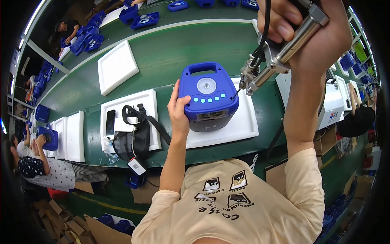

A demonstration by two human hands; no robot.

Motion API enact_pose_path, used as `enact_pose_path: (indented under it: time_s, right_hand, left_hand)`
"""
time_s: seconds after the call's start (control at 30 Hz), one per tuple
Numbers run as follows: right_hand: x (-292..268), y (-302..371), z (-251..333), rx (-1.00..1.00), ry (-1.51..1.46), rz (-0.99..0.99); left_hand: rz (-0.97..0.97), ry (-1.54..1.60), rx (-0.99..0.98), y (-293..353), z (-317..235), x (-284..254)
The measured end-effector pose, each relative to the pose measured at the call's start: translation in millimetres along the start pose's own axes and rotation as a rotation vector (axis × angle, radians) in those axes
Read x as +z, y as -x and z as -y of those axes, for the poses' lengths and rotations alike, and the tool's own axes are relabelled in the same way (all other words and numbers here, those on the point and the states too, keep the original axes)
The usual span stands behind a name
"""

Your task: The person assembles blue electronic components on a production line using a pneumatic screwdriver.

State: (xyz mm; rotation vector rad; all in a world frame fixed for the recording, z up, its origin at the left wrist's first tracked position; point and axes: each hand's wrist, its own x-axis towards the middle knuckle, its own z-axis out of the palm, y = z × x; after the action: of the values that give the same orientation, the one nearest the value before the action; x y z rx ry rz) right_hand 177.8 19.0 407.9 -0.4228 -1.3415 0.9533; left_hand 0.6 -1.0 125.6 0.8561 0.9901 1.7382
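A blue portable speaker with a carry handle, a round pale centre and a row of light-blue buttons sits in front of me on a white foam tray. My left hand grips its left side, the thumb resting on the top panel beside the buttons. Up at the right, my right hand is wrapped around a metal powered screwdriver with black cables. The driver's thin bit slants down to the speaker's right front corner, at or very near a corner hole. Whether a screw is there is too small to tell.
Left of the speaker, another foam tray holds a phone, a black strapped bag and a power bank. A foam piece lies farther back on the green bench. A white machine stands right. Co-workers handle blue housings around.
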Motion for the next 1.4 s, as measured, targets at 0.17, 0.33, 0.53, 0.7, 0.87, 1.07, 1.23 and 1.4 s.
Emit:
enact_pose_path:
  time_s: [0.17,0.33,0.53,0.7,0.87,1.07,1.23,1.4]
  right_hand:
    - [-2,-7,-14,-0.258,0.250,0.041]
    - [-6,-8,-13,-0.207,0.209,0.035]
    - [-4,-10,-17,-0.138,0.151,0.039]
    - [-10,-9,-10,-0.100,0.130,0.021]
    - [-9,-15,-24,-0.014,-0.135,0.165]
    - [-21,-34,-63,0.219,-1.252,0.810]
    - [-20,-23,-72,0.239,-1.411,0.889]
    - [4,-13,-17,-0.249,-0.032,0.062]
  left_hand:
    - [0.001,0.014,-0.006,1,-3,1]
    - [-0.003,-0.002,-0.006,2,-7,4]
    - [-0.022,-0.007,-0.001,3,-7,0]
    - [-0.001,-0.002,0.000,1,-5,5]
    - [-0.019,-0.012,0.003,2,-4,-2]
    - [0.003,-0.007,-0.014,2,-9,7]
    - [0.000,-0.006,0.005,4,-7,8]
    - [0.014,0.010,-0.023,1,-10,2]
